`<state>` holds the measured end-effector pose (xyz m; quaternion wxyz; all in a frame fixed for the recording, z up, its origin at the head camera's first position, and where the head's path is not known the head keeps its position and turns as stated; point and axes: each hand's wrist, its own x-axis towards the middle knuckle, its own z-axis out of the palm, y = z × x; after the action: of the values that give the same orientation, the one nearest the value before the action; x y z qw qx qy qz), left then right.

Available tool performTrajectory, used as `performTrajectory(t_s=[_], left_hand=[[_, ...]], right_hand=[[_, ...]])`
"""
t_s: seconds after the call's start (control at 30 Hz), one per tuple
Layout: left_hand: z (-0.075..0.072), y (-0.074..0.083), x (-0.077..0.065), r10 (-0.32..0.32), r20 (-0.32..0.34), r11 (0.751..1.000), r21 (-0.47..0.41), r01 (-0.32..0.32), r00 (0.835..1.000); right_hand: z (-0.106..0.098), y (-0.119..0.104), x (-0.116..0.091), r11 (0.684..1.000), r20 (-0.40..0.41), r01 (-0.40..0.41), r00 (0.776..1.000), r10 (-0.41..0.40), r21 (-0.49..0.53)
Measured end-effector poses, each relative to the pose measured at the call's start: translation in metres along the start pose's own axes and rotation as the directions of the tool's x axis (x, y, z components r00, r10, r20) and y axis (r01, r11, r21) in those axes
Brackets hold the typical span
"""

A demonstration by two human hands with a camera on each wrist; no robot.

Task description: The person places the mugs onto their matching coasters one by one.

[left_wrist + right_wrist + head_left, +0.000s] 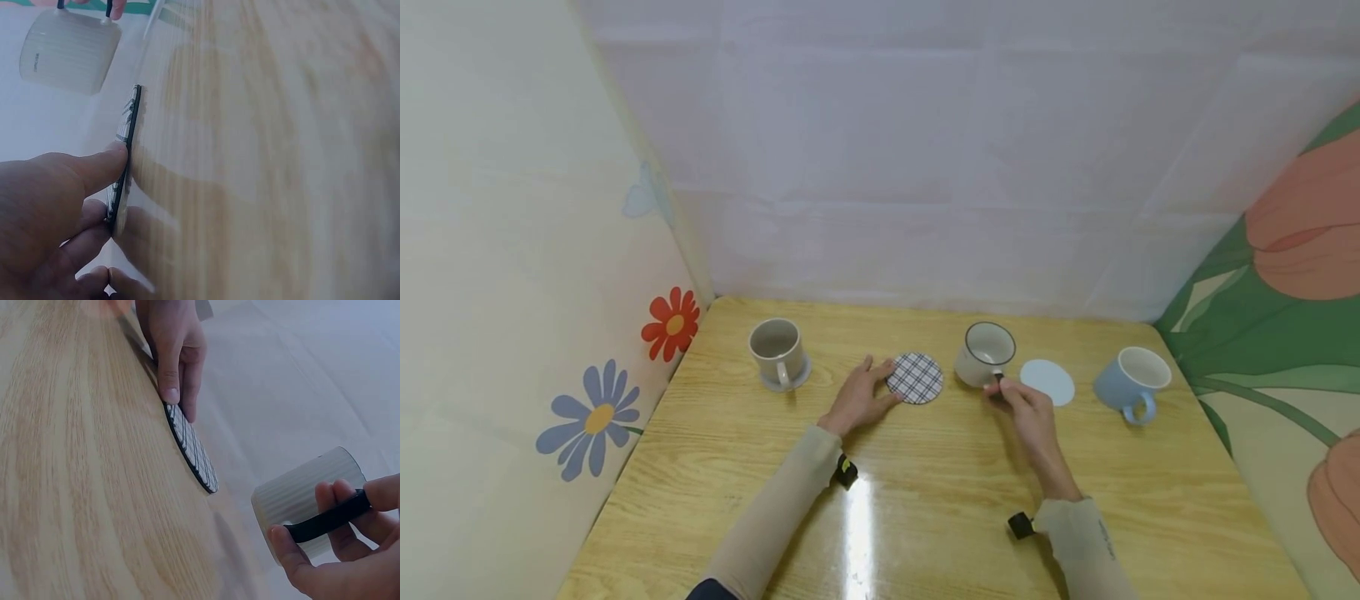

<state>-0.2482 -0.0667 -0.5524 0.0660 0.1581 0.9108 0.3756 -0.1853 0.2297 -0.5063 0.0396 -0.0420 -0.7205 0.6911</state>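
With its thumb and fingers on the rim, my left hand point(862, 398) holds a round plaid coaster point(916, 378) low at the tabletop. The coaster's dark edge shows nearly side-on in the left wrist view. My right hand point(1028, 408) grips the black handle of a white ribbed mug point(985, 354) with a dark rim. In the right wrist view the fingers curl round that handle point(328, 519), and the mug hangs above the table, just right of the plaid coaster. The mug looks empty inside.
A grey-beige mug point(777, 350) stands on a grey coaster point(805, 372) at the left. To the right lie a plain pale-blue coaster point(1048, 382) and, beyond it, a blue mug point(1120, 385). White cloth point(880, 167) hangs behind the wooden table point(940, 492).
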Motion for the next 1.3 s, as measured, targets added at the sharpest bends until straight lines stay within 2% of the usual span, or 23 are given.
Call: performTrajectory(t_s=[0.2, 0.4, 0.97, 1.3], left_hand=[[0.000, 0.000, 0.000, -0.027, -0.016, 0.999, -0.036, 0.026, 1.000], [-0.001, 0.001, 0.001, -0.070, -0.060, 0.993, -0.099, 0.064, 0.996], [-0.003, 0.001, 0.000, -0.080, -0.067, 0.993, -0.091, 0.074, 0.995], [-0.002, 0.000, 0.000, -0.054, -0.094, 0.993, -0.106, 0.044, 0.994]], right_hand=[[0.003, -0.004, -0.002, 1.000, 0.004, 0.008, 1.000, -0.008, 0.014], [0.005, -0.005, -0.004, 0.999, 0.006, 0.036, 0.999, -0.036, 0.037], [0.012, -0.005, -0.005, 0.996, 0.031, 0.055, 0.998, -0.057, 0.063], [0.016, -0.004, -0.005, 0.998, 0.052, 0.047, 0.997, -0.048, 0.029]])
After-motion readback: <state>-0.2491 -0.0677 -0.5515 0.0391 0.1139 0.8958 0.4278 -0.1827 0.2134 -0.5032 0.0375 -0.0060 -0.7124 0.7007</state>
